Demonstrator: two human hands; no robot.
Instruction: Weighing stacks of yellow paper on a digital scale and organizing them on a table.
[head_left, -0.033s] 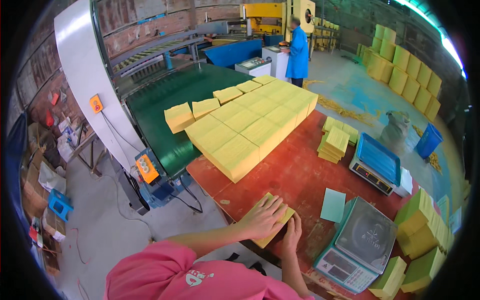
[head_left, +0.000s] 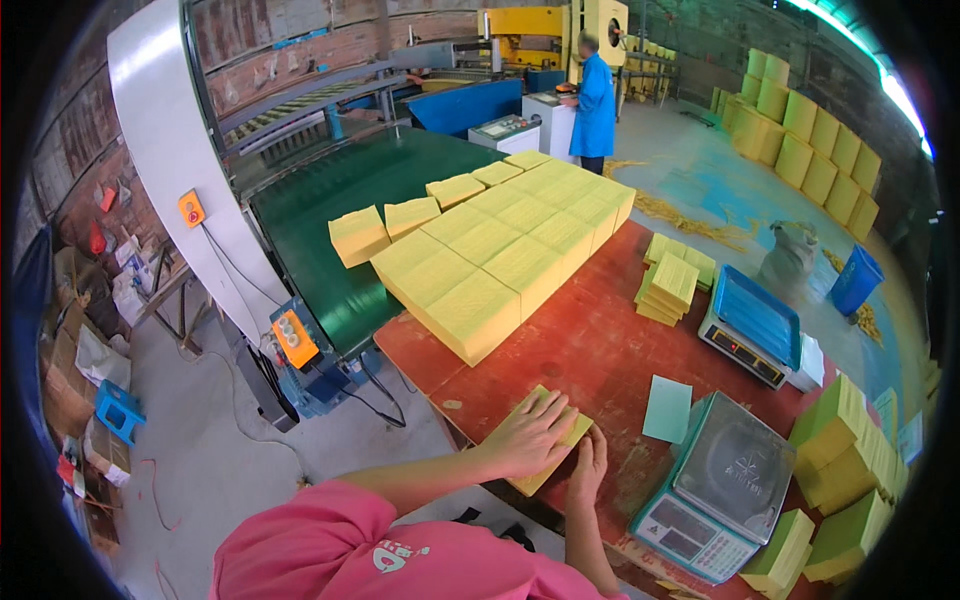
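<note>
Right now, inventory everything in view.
table: one, red, centre
conveyor belt: one, green, left of table
large blocks: many, yellow, table and conveyor belt
handled stack: one, yellow, table edge
small stacks: several, yellow, table's right side
big stacks: several, yellow, lower right
tray scale: one, blue tray, right
flat scale: one, teal, lower right
sheet: one, pale green, table
control boxes: two, orange, left
stool: one, blue, left floor
bucket: one, blue, right floor
sack: one, grey, beside bucket
tall stacks: many, yellow, far right
far machine: one, yellow, back
co-worker: one, blue coat, back
shirt: one, pink, bottom
left hand: one, bare, atop handled stack
right hand: one, bare, handled stack's right
</note>
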